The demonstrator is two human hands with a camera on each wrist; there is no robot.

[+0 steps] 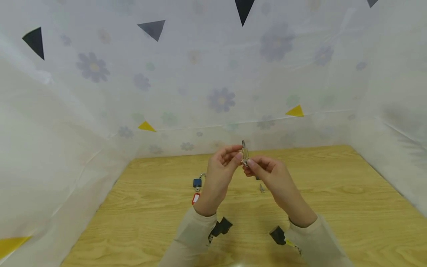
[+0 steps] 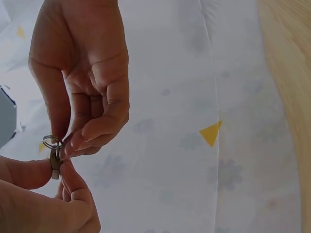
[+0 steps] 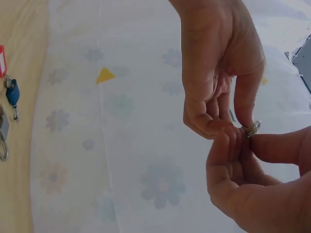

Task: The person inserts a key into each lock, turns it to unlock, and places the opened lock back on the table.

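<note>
Both hands are raised above the wooden table (image 1: pixel 333 207) and meet at a small metal key (image 1: pixel 245 155) with a wire ring (image 2: pixel 52 141) at its top. My left hand (image 1: pixel 237 156) pinches the ring end between thumb and fingers. My right hand (image 1: pixel 251 163) pinches the key's lower part (image 2: pixel 56 164). In the right wrist view only a sliver of the ring (image 3: pixel 252 128) shows between the fingertips. A blue padlock (image 1: pixel 197 182) with a red tag (image 1: pixel 195 198) lies on the table below my left hand.
A small key (image 1: pixel 261 189) lies on the table under my right hand. White sheeting with flowers and triangles (image 1: pixel 213 92) walls the table at the back and both sides. A grey padlock (image 3: pixel 3 133) lies beside the blue padlock (image 3: pixel 12 92).
</note>
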